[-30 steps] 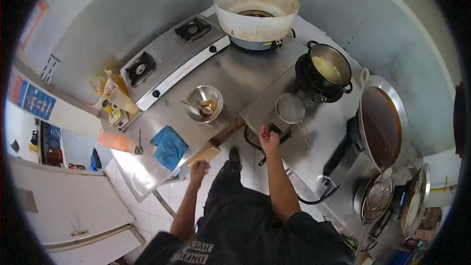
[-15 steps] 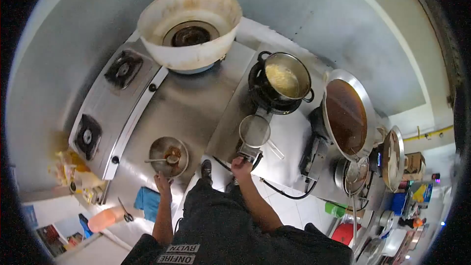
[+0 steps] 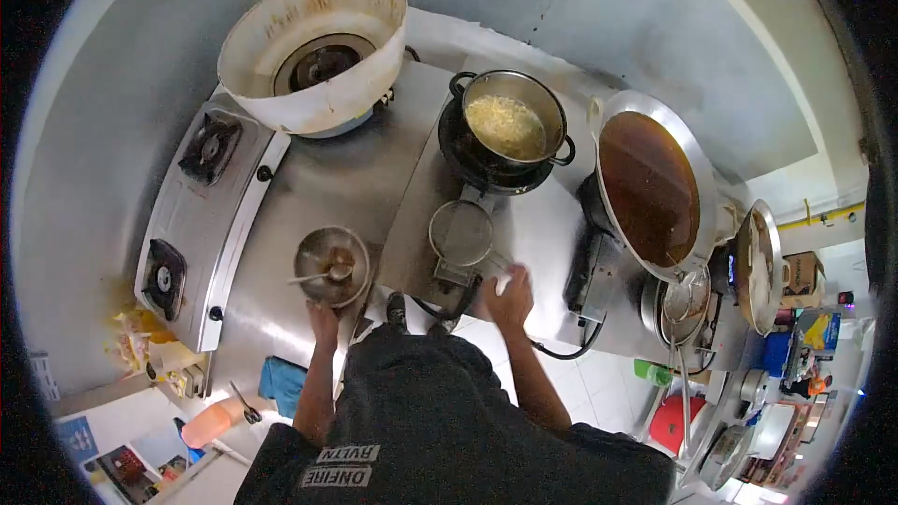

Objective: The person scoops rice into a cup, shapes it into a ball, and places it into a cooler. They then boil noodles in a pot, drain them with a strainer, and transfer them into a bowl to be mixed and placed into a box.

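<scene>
My left hand (image 3: 323,325) grips the near rim of a metal bowl (image 3: 316,251) on the steel counter. A ladle (image 3: 339,271) rests inside it amid brown sauce, its handle leaning over the left rim. My right hand (image 3: 508,301) is closed at the handle end of a round mesh strainer (image 3: 460,232), which lies over the front of a burner. Behind the strainer, a black-handled pot (image 3: 557,110) holds pale noodle-like food in liquid and sits on the black burner.
A large wok (image 3: 617,112) of brown liquid stands at the right, with another pan (image 3: 769,271) beyond it. A white drum-like shield (image 3: 253,84) surrounds a burner at back left. A two-burner stove (image 3: 201,215) is on the left. Scissors (image 3: 245,404) and a blue cloth (image 3: 282,383) lie nearer.
My right hand has moved right and up from the burner's front control to the strainer's handle. My left hand stays at the bowl. The whole view has shifted slightly.
</scene>
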{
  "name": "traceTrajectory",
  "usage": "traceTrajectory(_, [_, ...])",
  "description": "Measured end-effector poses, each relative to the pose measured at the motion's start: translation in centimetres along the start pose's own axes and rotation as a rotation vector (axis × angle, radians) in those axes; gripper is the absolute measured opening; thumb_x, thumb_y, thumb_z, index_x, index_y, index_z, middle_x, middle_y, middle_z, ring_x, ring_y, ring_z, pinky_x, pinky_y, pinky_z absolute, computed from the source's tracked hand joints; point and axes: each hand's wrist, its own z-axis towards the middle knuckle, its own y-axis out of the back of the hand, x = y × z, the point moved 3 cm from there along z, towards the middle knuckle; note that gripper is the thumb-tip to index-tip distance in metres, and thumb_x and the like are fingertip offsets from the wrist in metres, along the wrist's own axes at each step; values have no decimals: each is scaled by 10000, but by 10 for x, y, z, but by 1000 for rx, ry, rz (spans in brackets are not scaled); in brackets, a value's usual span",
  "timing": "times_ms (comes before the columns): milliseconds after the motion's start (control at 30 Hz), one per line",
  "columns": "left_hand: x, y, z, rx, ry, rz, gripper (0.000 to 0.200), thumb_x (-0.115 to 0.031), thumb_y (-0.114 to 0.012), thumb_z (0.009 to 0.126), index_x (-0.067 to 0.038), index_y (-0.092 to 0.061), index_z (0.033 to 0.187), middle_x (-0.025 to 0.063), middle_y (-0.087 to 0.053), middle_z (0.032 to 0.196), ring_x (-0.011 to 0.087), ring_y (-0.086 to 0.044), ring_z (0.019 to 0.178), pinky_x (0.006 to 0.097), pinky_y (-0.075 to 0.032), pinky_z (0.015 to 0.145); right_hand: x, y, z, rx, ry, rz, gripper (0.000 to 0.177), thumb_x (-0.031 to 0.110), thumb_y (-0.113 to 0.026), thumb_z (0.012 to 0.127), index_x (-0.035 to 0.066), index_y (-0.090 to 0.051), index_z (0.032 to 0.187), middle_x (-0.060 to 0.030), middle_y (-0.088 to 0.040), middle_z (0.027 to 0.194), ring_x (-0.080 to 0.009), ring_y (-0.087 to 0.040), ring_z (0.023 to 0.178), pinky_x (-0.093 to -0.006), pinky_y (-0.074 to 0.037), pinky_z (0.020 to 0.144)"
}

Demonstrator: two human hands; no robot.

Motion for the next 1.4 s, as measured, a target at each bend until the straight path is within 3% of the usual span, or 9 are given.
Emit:
traceTrajectory(100, [-57, -55, 35, -133, 185, 576, 493, -254, -491, 996, 10, -328, 1380, 269, -407, 1387, 413, -510, 1204, 528, -496, 955, -38, -38, 17, 69, 345, -360, 633, 325, -619, 849, -56, -439, 1321, -212, -660, 905, -384, -653, 817, -497, -530, 701])
traceTrajectory(200, [-81, -102, 54, -273, 301, -380, 503, -263, -506, 978, 49, -370, 1349, 309, -471, 1316, 400, -517, 1206, 503, -456, 971, -77, -94, 11, 678, 192, -80, 708, 295, -606, 831, -102, -371, 1368, -245, -657, 931, -401, -655, 847, -506, -535, 717])
traceTrajectory(267, [-12, -93, 74, -22, 66, 579, 459, -175, -456, 967, 60, -346, 1345, 323, -479, 1287, 428, -517, 1191, 510, -456, 964, -59, -58, 24, 547, 312, -45, 580, 263, -586, 845, -122, -461, 1260, -253, -665, 880, -402, -665, 798, -497, -540, 679])
traceTrajectory(467, [-65, -147, 95, -306, 167, 297, 461, -155, -437, 970, 92, -329, 1344, 317, -514, 1197, 443, -572, 1075, 532, -460, 924, -38, 26, 40, 711, 299, 93, 286, 237, -494, 951, -28, -579, 1020, -206, -634, 809, -321, -644, 786, -432, -524, 679])
traceTrajectory(533, [-75, -150, 102, -239, 190, 154, 488, -166, -440, 974, 93, -310, 1367, 300, -545, 1133, 412, -597, 1034, 497, -487, 868, 8, 113, 86, 715, -193, 685, 283, 252, -459, 997, -11, -559, 1012, -175, -597, 775, -274, -615, 755, -403, -493, 654])
traceTrajectory(667, [-80, -148, 112, -36, 335, 327, 562, -186, -462, 982, 55, -240, 1438, 230, -600, 977, 341, -651, 918, 394, -540, 682, 41, 177, 164, 657, -255, 196, 269, 251, -432, 1011, 7, -542, 1047, -170, -582, 698, -291, -627, 671, -418, -493, 639])
traceTrajectory(767, [88, -123, 126, -142, -520, 1380, 635, -164, -462, 1009, 40, -127, 1509, 219, -505, 1333, 288, -578, 1030, 364, -493, 878, 47, 148, 228, 382, 50, -247, 208, 164, -464, 949, -5, -582, 973, -214, -651, 775, -367, -684, 732, -462, -532, 641])
traceTrajectory(867, [-134, -156, 108, 61, 178, 95, 550, -221, -500, 983, 35, -288, 1421, 264, -613, 1053, 368, -665, 867, 431, -525, 690, 48, 78, 286, 406, 174, -597, 172, 109, -539, 857, 8, -655, 932, -172, -706, 865, -320, -708, 783, -432, -566, 676])
traceTrajectory(1400, [-88, -151, 116, 134, 297, 432, 488, -314, -484, 1002, 65, -429, 1304, 307, -610, 1101, 437, -599, 1039, 505, -460, 867, 73, 19, 313, 535, 429, -612, 159, 137, -592, 808, 67, -693, 708, -169, -699, 876, -306, -708, 823, -411, -560, 652])
